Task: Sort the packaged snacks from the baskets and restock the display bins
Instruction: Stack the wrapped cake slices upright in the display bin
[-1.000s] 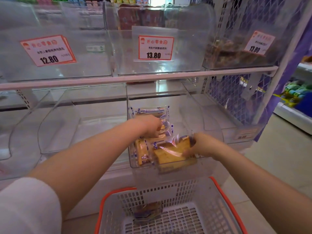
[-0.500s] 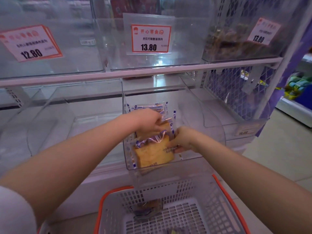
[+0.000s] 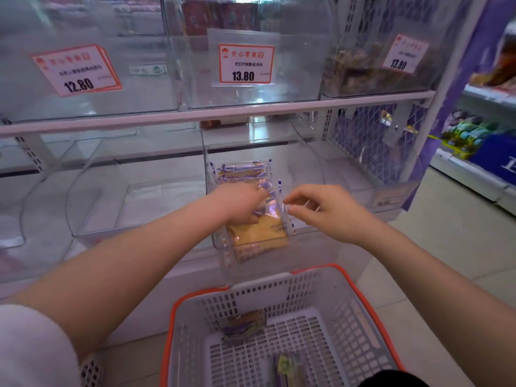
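A clear display bin (image 3: 312, 174) on the lower shelf holds several toast packets (image 3: 240, 170) in clear wrappers with blue print. The front packet (image 3: 259, 236) leans against the bin's front wall. My left hand (image 3: 240, 202) reaches into the bin and grips the top of that packet. My right hand (image 3: 321, 208) is beside it and pinches the wrapper's right edge between thumb and forefinger. Below stands a grey basket with an orange rim (image 3: 360, 291), with a few wrapped snacks (image 3: 245, 325) on its floor.
Clear bins (image 3: 117, 196) stand to the left on the lower shelf. The upper bins carry price tags 12.80 (image 3: 78, 69) and 13.80 (image 3: 245, 64); the right one (image 3: 360, 68) holds brown snacks. A mesh panel (image 3: 371, 143) closes the shelf's right end, with an aisle beyond.
The toast packet went from my right hand into the bin, upright at the front. My right hand slid from the packet's face to its right edge; my left hand stayed in the bin.
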The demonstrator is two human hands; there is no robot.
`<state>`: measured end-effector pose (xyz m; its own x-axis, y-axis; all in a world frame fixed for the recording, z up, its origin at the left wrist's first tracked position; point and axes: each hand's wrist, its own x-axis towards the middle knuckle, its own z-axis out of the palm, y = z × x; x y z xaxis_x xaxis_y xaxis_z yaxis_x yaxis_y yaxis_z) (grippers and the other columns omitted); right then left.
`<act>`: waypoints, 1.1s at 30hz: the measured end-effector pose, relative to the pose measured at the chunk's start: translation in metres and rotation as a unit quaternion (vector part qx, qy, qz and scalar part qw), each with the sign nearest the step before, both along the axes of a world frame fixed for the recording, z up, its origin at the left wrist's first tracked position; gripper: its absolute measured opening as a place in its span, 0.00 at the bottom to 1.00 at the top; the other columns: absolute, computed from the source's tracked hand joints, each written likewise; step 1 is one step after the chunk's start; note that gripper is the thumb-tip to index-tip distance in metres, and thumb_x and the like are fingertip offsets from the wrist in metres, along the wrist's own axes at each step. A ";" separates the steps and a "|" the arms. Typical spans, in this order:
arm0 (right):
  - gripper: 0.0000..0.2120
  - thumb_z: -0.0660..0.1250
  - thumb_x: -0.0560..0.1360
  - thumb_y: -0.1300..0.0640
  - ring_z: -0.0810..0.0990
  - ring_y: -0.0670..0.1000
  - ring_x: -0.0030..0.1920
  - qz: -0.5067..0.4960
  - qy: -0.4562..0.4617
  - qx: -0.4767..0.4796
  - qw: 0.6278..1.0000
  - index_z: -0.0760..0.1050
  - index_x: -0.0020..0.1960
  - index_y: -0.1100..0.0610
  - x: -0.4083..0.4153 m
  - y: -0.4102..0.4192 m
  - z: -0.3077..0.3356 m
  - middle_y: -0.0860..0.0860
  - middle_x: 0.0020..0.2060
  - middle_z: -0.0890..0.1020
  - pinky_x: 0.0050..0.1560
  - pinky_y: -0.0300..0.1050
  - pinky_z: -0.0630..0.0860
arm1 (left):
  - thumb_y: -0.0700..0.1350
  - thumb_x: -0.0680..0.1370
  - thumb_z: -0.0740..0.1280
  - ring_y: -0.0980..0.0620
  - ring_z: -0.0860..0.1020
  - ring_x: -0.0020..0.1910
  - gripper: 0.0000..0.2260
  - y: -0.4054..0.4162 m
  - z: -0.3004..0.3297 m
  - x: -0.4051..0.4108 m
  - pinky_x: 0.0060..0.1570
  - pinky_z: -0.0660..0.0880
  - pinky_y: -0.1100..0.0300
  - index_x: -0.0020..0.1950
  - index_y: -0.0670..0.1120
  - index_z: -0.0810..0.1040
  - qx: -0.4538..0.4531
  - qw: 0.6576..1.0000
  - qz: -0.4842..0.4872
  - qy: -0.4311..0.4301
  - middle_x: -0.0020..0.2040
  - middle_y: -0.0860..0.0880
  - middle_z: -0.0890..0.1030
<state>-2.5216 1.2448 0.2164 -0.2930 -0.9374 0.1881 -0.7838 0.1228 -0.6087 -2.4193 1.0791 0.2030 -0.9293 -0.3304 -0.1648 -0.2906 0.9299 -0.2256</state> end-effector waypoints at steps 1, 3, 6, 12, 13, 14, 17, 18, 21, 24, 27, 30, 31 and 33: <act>0.05 0.67 0.75 0.58 0.74 0.35 0.31 0.024 -0.010 -0.007 1.000 0.80 0.50 0.54 0.007 0.010 -0.002 0.38 0.33 0.77 0.36 0.26 0.67 | 0.52 0.77 0.62 0.45 0.71 0.65 0.25 0.008 0.004 0.008 0.56 0.73 0.49 0.72 0.50 0.62 -0.001 0.999 -0.026 0.032 0.69 0.48 0.69; 0.06 0.67 0.75 0.59 0.73 0.34 0.31 0.068 -0.028 0.032 0.997 0.79 0.51 0.54 0.018 0.027 -0.015 0.41 0.34 0.77 0.35 0.26 0.68 | 0.52 0.77 0.60 0.47 0.72 0.63 0.19 0.029 0.007 0.026 0.54 0.73 0.52 0.67 0.49 0.68 0.011 0.992 -0.083 0.094 0.66 0.48 0.72; 0.12 0.66 0.76 0.54 0.74 0.37 0.35 0.136 0.004 0.225 0.965 0.76 0.59 0.54 0.028 0.038 -0.051 0.45 0.42 0.79 0.38 0.27 0.69 | 0.54 0.77 0.60 0.47 0.76 0.55 0.13 0.064 -0.009 0.054 0.41 0.66 0.59 0.59 0.50 0.74 0.053 0.979 -0.147 0.133 0.56 0.49 0.77; 0.18 0.61 0.79 0.51 0.78 0.54 0.55 0.157 0.027 0.453 0.877 0.72 0.64 0.59 0.052 0.039 -0.164 0.56 0.59 0.78 0.48 0.37 0.69 | 0.51 0.79 0.59 0.43 0.76 0.57 0.14 0.094 -0.104 0.084 0.46 0.73 0.53 0.61 0.47 0.73 0.108 0.991 -0.065 -0.047 0.59 0.44 0.77; 0.18 0.60 0.79 0.50 0.76 0.55 0.58 0.152 0.037 0.472 0.867 0.72 0.64 0.59 0.055 0.040 -0.185 0.56 0.61 0.77 0.53 0.39 0.69 | 0.50 0.79 0.58 0.42 0.76 0.56 0.13 0.094 -0.122 0.088 0.48 0.73 0.53 0.59 0.46 0.74 0.127 0.988 -0.049 -0.066 0.57 0.42 0.78; 0.19 0.59 0.79 0.50 0.75 0.56 0.60 0.150 0.043 0.492 0.857 0.73 0.64 0.60 0.058 0.041 -0.206 0.56 0.62 0.77 0.58 0.43 0.70 | 0.49 0.79 0.58 0.41 0.76 0.56 0.12 0.094 -0.142 0.092 0.48 0.73 0.53 0.58 0.45 0.74 0.154 0.984 -0.029 -0.079 0.56 0.41 0.78; 0.19 0.58 0.80 0.51 0.74 0.58 0.61 0.139 0.012 0.532 0.835 0.74 0.62 0.63 0.066 0.049 -0.270 0.59 0.62 0.76 0.61 0.49 0.71 | 0.48 0.79 0.58 0.41 0.76 0.54 0.11 0.091 -0.204 0.105 0.49 0.73 0.53 0.56 0.44 0.75 0.221 0.969 0.034 -0.107 0.55 0.40 0.78; 0.19 0.58 0.80 0.52 0.73 0.58 0.62 0.127 -0.001 0.542 0.831 0.73 0.63 0.63 0.068 0.053 -0.289 0.60 0.63 0.75 0.60 0.46 0.69 | 0.47 0.79 0.58 0.42 0.76 0.54 0.12 0.090 -0.225 0.109 0.49 0.73 0.53 0.56 0.44 0.75 0.241 0.962 0.051 -0.117 0.56 0.40 0.77; 0.21 0.57 0.80 0.51 0.72 0.59 0.63 0.071 -0.026 0.580 0.811 0.71 0.64 0.65 0.072 0.065 -0.343 0.63 0.64 0.74 0.52 0.43 0.67 | 0.47 0.80 0.57 0.42 0.75 0.53 0.12 0.090 -0.278 0.119 0.52 0.74 0.50 0.57 0.42 0.74 0.298 0.938 0.099 -0.148 0.54 0.41 0.78; 0.27 0.59 0.79 0.50 0.71 0.59 0.66 -0.020 -0.077 0.610 0.788 0.62 0.72 0.64 0.067 0.070 -0.380 0.62 0.67 0.70 0.59 0.43 0.68 | 0.47 0.80 0.57 0.43 0.75 0.52 0.12 0.091 -0.316 0.125 0.52 0.74 0.51 0.58 0.43 0.74 0.343 0.914 0.132 -0.173 0.55 0.42 0.77; 0.29 0.60 0.79 0.52 0.71 0.58 0.66 -0.051 -0.098 0.624 0.774 0.56 0.74 0.65 0.061 0.070 -0.408 0.61 0.68 0.70 0.61 0.45 0.69 | 0.48 0.80 0.58 0.44 0.74 0.54 0.12 0.093 -0.342 0.129 0.53 0.72 0.54 0.60 0.44 0.73 0.380 0.892 0.171 -0.176 0.57 0.43 0.77; 0.30 0.61 0.78 0.54 0.75 0.58 0.62 -0.089 -0.088 0.606 0.785 0.54 0.75 0.63 0.064 0.071 -0.434 0.60 0.63 0.75 0.56 0.47 0.72 | 0.47 0.80 0.58 0.46 0.75 0.54 0.12 0.100 -0.359 0.136 0.54 0.73 0.54 0.60 0.45 0.75 0.441 0.856 0.233 -0.136 0.57 0.44 0.78; 0.27 0.61 0.78 0.55 0.76 0.58 0.60 -0.122 -0.097 0.594 0.789 0.59 0.73 0.62 0.065 0.072 -0.441 0.60 0.60 0.77 0.53 0.47 0.73 | 0.47 0.80 0.59 0.46 0.76 0.54 0.12 0.103 -0.364 0.139 0.54 0.73 0.55 0.60 0.45 0.75 0.466 0.837 0.263 -0.114 0.57 0.45 0.78; 0.19 0.59 0.78 0.57 0.77 0.59 0.58 -0.172 -0.091 0.574 0.795 0.67 0.67 0.63 0.067 0.071 -0.446 0.61 0.57 0.78 0.52 0.48 0.73 | 0.46 0.80 0.59 0.47 0.77 0.53 0.11 0.111 -0.372 0.146 0.52 0.74 0.56 0.58 0.45 0.76 0.509 0.792 0.329 -0.067 0.56 0.45 0.79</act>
<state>-2.4542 1.3161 -0.2296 -0.4945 -0.3190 -0.8085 -0.4954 0.8678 -0.0394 -2.2732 1.1902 -0.1687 -0.5630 -0.3687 -0.7397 -0.8249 0.3063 0.4751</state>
